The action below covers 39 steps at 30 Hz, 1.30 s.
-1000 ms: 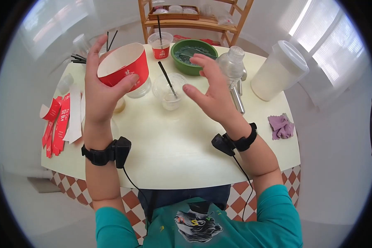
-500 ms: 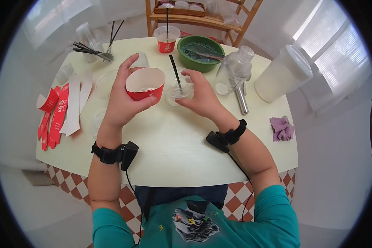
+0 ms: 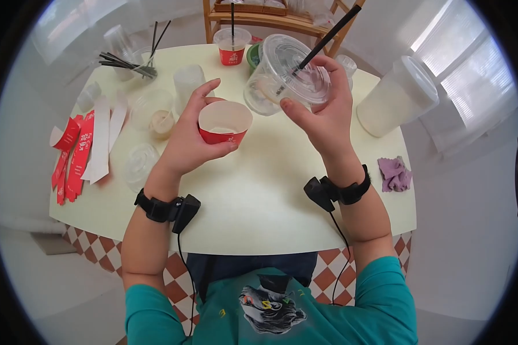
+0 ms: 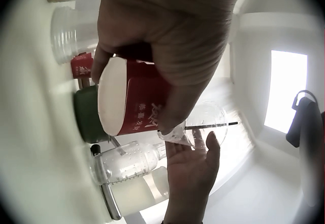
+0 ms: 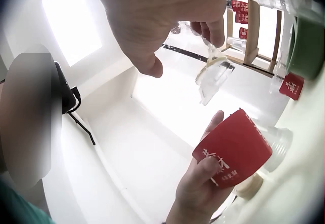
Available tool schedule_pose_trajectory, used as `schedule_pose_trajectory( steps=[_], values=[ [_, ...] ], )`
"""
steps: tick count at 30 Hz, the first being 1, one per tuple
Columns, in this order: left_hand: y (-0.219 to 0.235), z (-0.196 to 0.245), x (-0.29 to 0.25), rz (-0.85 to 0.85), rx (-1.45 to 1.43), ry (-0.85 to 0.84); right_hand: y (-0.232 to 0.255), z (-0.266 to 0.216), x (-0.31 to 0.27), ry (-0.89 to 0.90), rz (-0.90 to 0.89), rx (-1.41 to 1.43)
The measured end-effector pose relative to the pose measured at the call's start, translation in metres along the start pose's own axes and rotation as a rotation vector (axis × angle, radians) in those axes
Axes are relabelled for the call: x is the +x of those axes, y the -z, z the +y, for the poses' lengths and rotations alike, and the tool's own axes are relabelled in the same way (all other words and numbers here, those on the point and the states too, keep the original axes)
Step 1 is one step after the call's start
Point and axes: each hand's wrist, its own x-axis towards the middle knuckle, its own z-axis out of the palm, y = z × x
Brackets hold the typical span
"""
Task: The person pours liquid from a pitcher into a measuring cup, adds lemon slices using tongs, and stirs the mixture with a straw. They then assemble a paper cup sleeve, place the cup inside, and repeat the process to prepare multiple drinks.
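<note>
My left hand (image 3: 184, 141) grips a red paper cup sleeve (image 3: 224, 138) with pale inside and white characters, thumb on its near side. Over the table to the right, my right hand (image 3: 331, 112) holds a clear plastic cup (image 3: 261, 92) by its lidded end, tilted with the lid facing me. A black straw (image 3: 330, 37) sticks out through the lid. The sleeve and cup are apart in the head view. From the left wrist, the sleeve (image 4: 144, 99) shows close up, with the right hand (image 4: 193, 168) and cup beyond it.
At left lie flat red sleeves (image 3: 80, 158), white strips (image 3: 101, 138) and black straws (image 3: 124, 64). A red-sleeved cup (image 3: 232, 56) stands at the back near a partly hidden green bowl (image 3: 253, 56). A lidded pitcher (image 3: 394, 98) and purple cloth (image 3: 394, 174) are at right.
My right hand has reached down to the clear cup with the straw and lifted it off the table, tilting it. My left hand has brought the red sleeve lower and to the right.
</note>
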Motion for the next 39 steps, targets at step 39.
schedule_pose_trajectory(
  steps=[39],
  values=[
    [-0.004,-0.014,-0.001,-0.078,-1.025,0.163,-0.025,0.005,-0.018,0.448,-0.443,-0.55]
  ],
)
